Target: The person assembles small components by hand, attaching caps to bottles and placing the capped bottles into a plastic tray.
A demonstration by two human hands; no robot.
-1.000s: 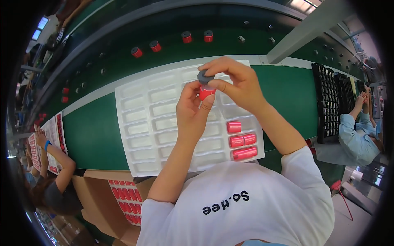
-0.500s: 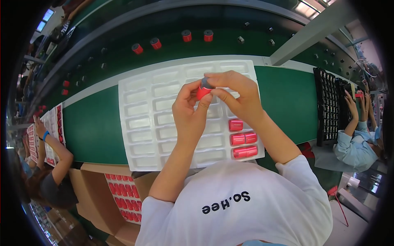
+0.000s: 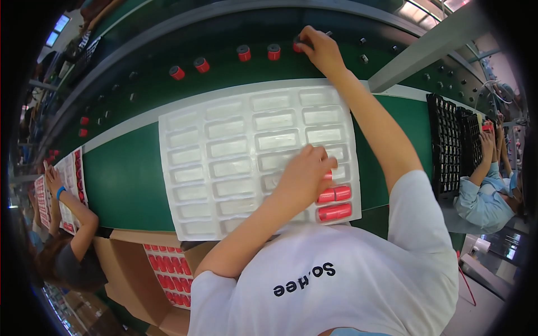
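My right hand (image 3: pixel 320 49) is stretched out over the dark green belt, fingertips closed round a small red cylinder with a dark top (image 3: pixel 297 44) that stands there. Bent over the right column of the white moulded tray (image 3: pixel 210 120) is my left hand (image 3: pixel 305 176). Its fingers curl round another red cylinder (image 3: pixel 328 175) in a slot; hand and fingers cover much of that piece, and the thumb is hidden. Just below it, two slots hold red cylinders lying on their sides, an upper pair (image 3: pixel 334 194) and a lower pair (image 3: pixel 334 211).
More upright red cylinders (image 3: pixel 244 53) and small metal parts (image 3: pixel 364 58) stand on the belt. A slanted grey post (image 3: pixel 428 47) rises at right. An open carton (image 3: pixel 126 280) of packed red cylinders is at lower left. Co-workers sit at both sides; black trays (image 3: pixel 445 145) are at right.
My hands have parted from the red cylinder held between them. The right has gone up to the belt, the left down to the tray's right column. Pieces on the belt have shifted left.
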